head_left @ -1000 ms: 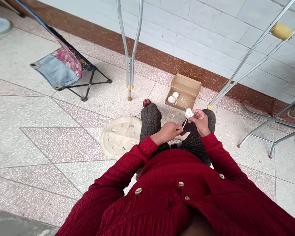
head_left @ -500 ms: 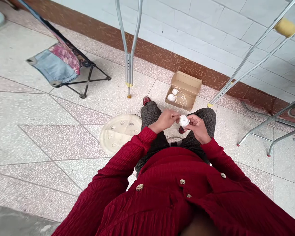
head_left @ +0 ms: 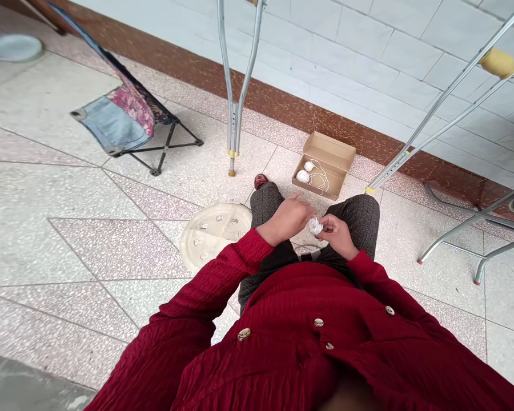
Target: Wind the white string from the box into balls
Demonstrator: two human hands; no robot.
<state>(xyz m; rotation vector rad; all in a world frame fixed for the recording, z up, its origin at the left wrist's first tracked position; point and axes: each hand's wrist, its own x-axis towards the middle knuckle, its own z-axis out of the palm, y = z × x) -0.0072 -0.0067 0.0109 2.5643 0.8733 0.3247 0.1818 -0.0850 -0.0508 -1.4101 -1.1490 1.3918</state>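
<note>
Above my lap, my right hand (head_left: 339, 235) pinches a small white ball of yarn (head_left: 316, 226) between thumb and fingers. My left hand (head_left: 292, 216) is on the ball's other side, back of the hand up and fingers bent, the tips at the yarn; they are partly hidden, and the strand between them is too fine to make out. In front of my knees an open cardboard box (head_left: 341, 186) rests on the floor. Two more white yarn balls (head_left: 302, 176) lie inside it, with loose white strands (head_left: 321, 178) looped beside them.
A crutch (head_left: 235, 128) stands upright left of the box; another crutch (head_left: 396, 161) leans on the right. A folding chair (head_left: 124, 123) with a denim seat is at left. Beside my left leg lies a round cream lid (head_left: 197, 225) with holes. Metal chair legs (head_left: 454, 228) stand at right.
My left hand has turned more palm-down and come over toward the yarn ball. The ball has turned in my right hand and sits slightly lower. The whole view has shifted a little.
</note>
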